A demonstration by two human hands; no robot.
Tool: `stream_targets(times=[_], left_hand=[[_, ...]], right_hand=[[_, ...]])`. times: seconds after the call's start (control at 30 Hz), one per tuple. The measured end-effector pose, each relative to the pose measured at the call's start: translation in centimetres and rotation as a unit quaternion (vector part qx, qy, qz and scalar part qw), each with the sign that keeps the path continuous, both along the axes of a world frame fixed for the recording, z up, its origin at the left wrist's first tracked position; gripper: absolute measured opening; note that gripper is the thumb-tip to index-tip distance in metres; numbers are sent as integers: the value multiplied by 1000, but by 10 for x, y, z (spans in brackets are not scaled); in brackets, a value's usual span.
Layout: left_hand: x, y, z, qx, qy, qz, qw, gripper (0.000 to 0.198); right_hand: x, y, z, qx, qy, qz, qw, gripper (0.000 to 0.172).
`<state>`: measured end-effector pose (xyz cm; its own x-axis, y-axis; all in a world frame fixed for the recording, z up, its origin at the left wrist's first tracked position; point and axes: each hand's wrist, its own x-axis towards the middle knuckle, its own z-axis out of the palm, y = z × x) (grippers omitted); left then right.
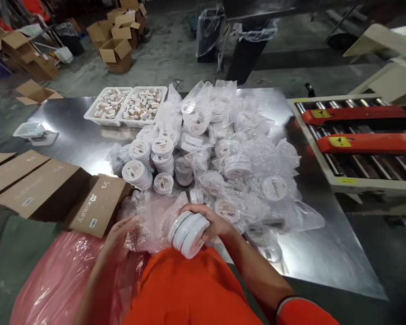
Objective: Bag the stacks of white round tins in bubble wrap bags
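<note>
Steel table (325,262), bubble-wrapped tins (237,162), cartons (115,49) on concrete floor (169,58), probably a warehouse (203,31)

The floor (176,54) was grey concrete, worn and stained, and it extended from 9 o'clock to 3 o'clock. A steel table (325,257) occupied the centre, its bare top showing glare from the light above. Cardboard cartons (115,49) stood open in a pile at 11 o'clock, and a flat carton (37,92) lay on the floor at 10 o'clock. Two bins lined with plastic bags (246,54) stood at 12 o'clock. A roller conveyor (355,144) with a beige frame and two orange bars (368,143) was located at 3 o'clock. A beige panel (385,76) rose beyond it at 2 o'clock.
</note>
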<state>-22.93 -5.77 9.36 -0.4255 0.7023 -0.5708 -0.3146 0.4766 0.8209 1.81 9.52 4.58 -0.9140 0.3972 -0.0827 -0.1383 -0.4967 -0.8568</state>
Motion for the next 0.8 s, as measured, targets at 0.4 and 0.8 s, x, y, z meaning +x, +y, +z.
stream_targets(times=[0.4,0.8], left_hand=[[2,-9,18,23,225,119,967,33],[73,32,-10,128,252,-213,935,17]], right_hand=[[7,1,-24,-148,-49,-193,969,46],[-25,-73,6,-345,88,-76,931,34]])
